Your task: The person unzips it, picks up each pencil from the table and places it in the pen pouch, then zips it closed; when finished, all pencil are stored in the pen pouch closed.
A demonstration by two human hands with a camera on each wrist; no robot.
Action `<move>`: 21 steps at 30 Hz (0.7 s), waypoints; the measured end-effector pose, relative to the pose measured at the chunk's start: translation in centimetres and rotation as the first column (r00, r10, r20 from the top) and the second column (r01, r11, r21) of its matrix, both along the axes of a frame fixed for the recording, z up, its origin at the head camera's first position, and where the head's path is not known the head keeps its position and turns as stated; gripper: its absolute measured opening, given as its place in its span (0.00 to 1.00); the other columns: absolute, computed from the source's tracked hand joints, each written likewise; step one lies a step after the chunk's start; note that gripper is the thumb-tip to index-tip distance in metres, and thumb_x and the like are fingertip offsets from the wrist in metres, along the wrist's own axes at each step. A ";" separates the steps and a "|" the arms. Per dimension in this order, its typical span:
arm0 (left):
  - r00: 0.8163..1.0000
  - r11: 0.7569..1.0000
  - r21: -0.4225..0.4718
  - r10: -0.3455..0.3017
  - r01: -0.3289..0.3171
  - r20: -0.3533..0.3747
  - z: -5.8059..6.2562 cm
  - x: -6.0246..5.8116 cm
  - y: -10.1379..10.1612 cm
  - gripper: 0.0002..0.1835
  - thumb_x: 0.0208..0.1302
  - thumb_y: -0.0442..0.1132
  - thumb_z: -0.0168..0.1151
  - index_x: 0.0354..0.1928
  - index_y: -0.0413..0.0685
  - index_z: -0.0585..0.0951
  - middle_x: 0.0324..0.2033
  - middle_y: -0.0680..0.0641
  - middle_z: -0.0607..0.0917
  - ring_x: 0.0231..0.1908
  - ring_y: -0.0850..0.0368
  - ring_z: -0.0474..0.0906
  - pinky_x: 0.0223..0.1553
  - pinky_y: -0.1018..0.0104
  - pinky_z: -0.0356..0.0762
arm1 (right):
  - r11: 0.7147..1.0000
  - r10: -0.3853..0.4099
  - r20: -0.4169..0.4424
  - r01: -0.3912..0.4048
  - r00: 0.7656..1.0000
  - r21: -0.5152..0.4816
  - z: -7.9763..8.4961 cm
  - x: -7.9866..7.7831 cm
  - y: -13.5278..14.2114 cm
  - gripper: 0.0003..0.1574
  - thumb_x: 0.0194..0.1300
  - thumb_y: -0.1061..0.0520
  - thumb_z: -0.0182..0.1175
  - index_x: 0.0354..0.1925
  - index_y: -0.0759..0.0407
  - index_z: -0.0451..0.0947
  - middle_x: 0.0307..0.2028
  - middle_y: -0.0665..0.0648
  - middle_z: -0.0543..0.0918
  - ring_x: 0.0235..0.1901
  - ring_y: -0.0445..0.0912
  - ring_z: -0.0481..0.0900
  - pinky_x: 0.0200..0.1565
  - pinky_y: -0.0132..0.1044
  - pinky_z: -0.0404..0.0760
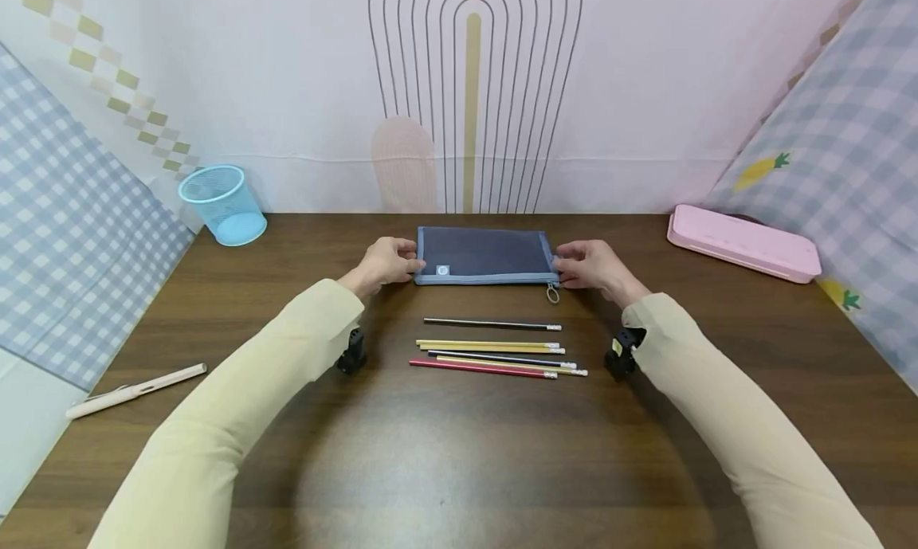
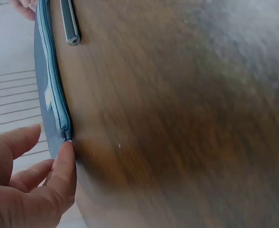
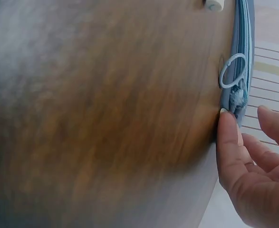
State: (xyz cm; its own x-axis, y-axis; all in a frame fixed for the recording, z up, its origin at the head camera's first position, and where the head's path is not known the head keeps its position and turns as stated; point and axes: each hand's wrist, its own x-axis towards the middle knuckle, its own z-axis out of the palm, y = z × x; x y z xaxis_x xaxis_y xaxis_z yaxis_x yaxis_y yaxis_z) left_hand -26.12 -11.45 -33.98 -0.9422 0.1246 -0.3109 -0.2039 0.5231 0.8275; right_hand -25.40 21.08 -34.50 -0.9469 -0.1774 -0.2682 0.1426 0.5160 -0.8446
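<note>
A flat navy mesh zipper pouch (image 1: 484, 250) with lighter blue edging lies on the table in the head view. Its ring-shaped zipper pull (image 3: 233, 70) hangs at the front right corner. My left hand (image 1: 387, 262) touches the pouch's left end; the left wrist view has one fingertip against the zipper's end and another finger raised apart. At the opposite end, my right hand (image 1: 591, 268) touches the right edge, with a fingertip (image 3: 227, 121) beside the zipper end. Several pencils (image 1: 495, 347), black, yellow and red, lie in front of the pouch, their erasers to the right.
A light blue mesh pen cup (image 1: 240, 229) stands at the back left. On the left lies a white pen (image 1: 136, 390). A pink case (image 1: 742, 242) rests at the back right. Patterned cloth (image 1: 315, 79) borders the brown wooden table (image 1: 445, 469) at the back and sides.
</note>
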 end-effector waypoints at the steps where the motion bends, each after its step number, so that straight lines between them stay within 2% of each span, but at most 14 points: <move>1: 1.000 1.000 -0.006 0.006 -0.006 0.001 0.0 0.0 0.1 0.29 0.63 0.31 0.59 0.65 0.35 0.66 0.58 0.37 0.74 0.51 0.52 0.73 0.52 0.62 0.78 | 1.000 -0.007 0.005 0.007 1.000 -0.002 0.0 0.0 -0.1 0.29 0.69 0.63 0.51 0.65 0.74 0.60 0.50 0.71 0.73 0.31 0.38 0.79 0.41 0.34 0.84; 8: 0.999 0.999 -0.006 0.041 -0.041 -0.001 -0.5 0.1 0.4 0.28 0.61 0.27 0.60 0.64 0.36 0.68 0.57 0.39 0.76 0.51 0.54 0.74 0.52 0.63 0.78 | 0.994 -0.079 0.084 0.085 0.993 -0.074 -0.3 -0.2 -0.3 0.31 0.68 0.64 0.53 0.65 0.75 0.59 0.44 0.63 0.73 0.26 0.34 0.76 0.33 0.25 0.82; 14: 0.997 0.999 0.008 0.053 -0.053 -0.047 -0.7 0.2 0.4 0.29 0.60 0.25 0.59 0.65 0.38 0.68 0.57 0.39 0.76 0.53 0.52 0.73 0.52 0.63 0.77 | 0.978 -0.090 0.150 0.116 0.985 -0.173 -0.3 -0.2 0.1 0.34 0.67 0.64 0.54 0.67 0.71 0.56 0.36 0.52 0.73 0.27 0.35 0.74 0.33 0.24 0.81; 21: 0.994 0.996 0.034 0.079 -0.077 -0.076 -0.8 0.4 0.3 0.29 0.59 0.24 0.59 0.64 0.40 0.69 0.57 0.39 0.76 0.54 0.52 0.72 0.52 0.61 0.78 | 0.949 -0.109 0.218 0.166 0.970 -0.268 -0.1 0.1 -0.1 0.33 0.66 0.65 0.55 0.65 0.65 0.55 0.32 0.49 0.71 0.27 0.37 0.72 0.30 0.24 0.80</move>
State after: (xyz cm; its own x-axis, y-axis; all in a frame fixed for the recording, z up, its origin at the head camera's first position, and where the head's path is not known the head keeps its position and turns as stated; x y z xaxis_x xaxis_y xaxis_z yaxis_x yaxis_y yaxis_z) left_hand -25.74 -11.18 -34.82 -0.9705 0.0581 -0.2341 -0.1781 0.4816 0.8581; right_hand -25.29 20.98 -34.55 -0.9002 -0.1448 -0.4108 0.3745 0.2243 -0.8997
